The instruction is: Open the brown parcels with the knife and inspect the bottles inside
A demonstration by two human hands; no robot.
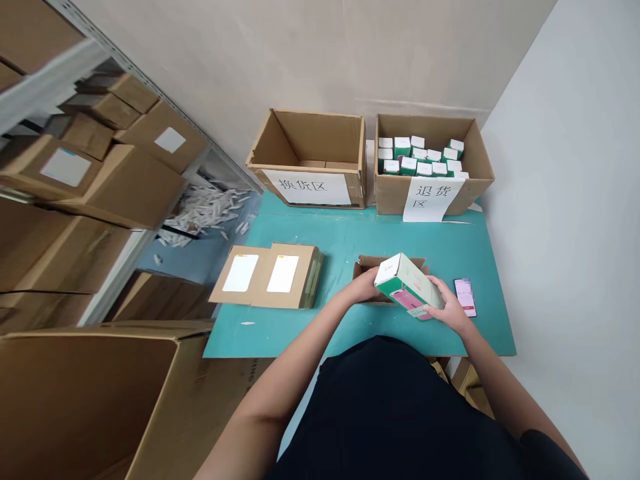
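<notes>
My right hand [449,307] grips the lower right end of a white and green product box [410,287] with a pink picture on its side. The box is tilted above a small open cardboard carton [365,263] on the table, covering most of it. At the box's left end is my left hand [365,287], by the carton's opening. Its fingers are hidden behind the box, so I cannot tell whether they hold the box or the carton. A phone [465,297] with a lit pink screen lies right of my right hand.
Flattened cardboard mailers [263,277] with white labels lie left on the green table [280,333]. At the back stand an open carton [307,180] and another carton [390,197] holding several green-white boxes. Shelves of cartons [135,183] and a large open box [170,393] flank the left.
</notes>
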